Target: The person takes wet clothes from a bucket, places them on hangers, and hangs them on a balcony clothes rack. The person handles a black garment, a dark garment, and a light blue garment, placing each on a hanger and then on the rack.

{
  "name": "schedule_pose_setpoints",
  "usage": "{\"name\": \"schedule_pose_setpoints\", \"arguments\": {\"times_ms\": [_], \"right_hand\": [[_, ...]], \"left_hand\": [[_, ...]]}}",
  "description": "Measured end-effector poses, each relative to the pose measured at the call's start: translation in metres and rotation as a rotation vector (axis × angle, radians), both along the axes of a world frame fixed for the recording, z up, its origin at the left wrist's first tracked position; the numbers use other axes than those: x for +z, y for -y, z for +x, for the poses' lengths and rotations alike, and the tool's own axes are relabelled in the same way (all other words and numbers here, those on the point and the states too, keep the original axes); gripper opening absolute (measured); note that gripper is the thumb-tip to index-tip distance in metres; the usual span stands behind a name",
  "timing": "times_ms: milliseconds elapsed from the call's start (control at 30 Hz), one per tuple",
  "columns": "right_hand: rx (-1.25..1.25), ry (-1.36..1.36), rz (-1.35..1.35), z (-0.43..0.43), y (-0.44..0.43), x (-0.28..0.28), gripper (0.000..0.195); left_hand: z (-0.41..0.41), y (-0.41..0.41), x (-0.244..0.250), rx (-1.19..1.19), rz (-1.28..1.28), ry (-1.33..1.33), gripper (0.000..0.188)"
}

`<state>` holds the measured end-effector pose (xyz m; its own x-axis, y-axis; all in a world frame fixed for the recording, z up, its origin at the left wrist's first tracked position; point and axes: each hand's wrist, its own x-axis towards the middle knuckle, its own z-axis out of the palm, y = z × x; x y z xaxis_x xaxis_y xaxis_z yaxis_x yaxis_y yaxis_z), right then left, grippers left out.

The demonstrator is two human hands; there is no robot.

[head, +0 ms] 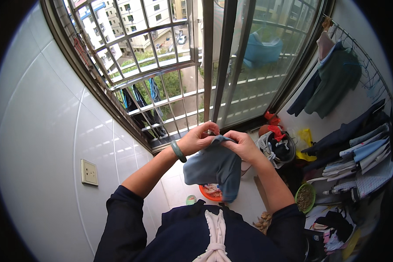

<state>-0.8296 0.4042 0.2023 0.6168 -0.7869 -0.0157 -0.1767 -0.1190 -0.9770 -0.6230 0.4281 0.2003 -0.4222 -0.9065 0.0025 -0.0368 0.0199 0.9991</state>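
Observation:
A blue-grey cloth garment [213,167] hangs down in front of me, gathered at its top edge between my two hands. My left hand [198,139], with a dark green bangle on the wrist, pinches the upper left of the cloth. On the other side my right hand [244,145] grips the same edge, its fingers folded into the fabric. Below the garment an orange basin [211,195] with light-coloured cloth in it stands on the floor, partly hidden by the hanging cloth.
Ahead are a barred window [150,65] and a sliding glass pane [265,75]. A laundry basket [286,150] stands to the right, near hanging clothes [334,82] on a rail. A green basket [304,198] sits lower right. On the left tiled wall is a socket [89,172].

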Motion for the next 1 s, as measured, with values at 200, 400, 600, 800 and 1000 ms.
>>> {"name": "schedule_pose_setpoints", "arguments": {"times_ms": [200, 400, 600, 800, 1000], "right_hand": [[-0.015, 0.147, 0.061, 0.007, -0.009, 0.016, 0.009], [-0.098, 0.203, 0.108, 0.003, -0.017, 0.041, 0.007], [-0.158, 0.257, 0.157, -0.009, -0.023, 0.045, 0.010], [-0.188, 0.365, 0.176, -0.018, -0.026, 0.057, 0.013], [-0.455, 0.447, 0.108, -0.057, -0.010, 0.043, 0.012]], "left_hand": [[0.004, -0.005, -0.016, -0.141, -0.204, 0.212, 0.026], [-0.001, 0.007, -0.069, 0.066, -0.397, 0.223, 0.026], [-0.018, 0.012, -0.100, 0.141, -0.292, 0.217, 0.022], [-0.021, 0.020, -0.179, 0.169, -0.149, 0.067, 0.019], [-0.009, 0.026, -0.146, 0.243, -0.025, -0.203, 0.008]]}}
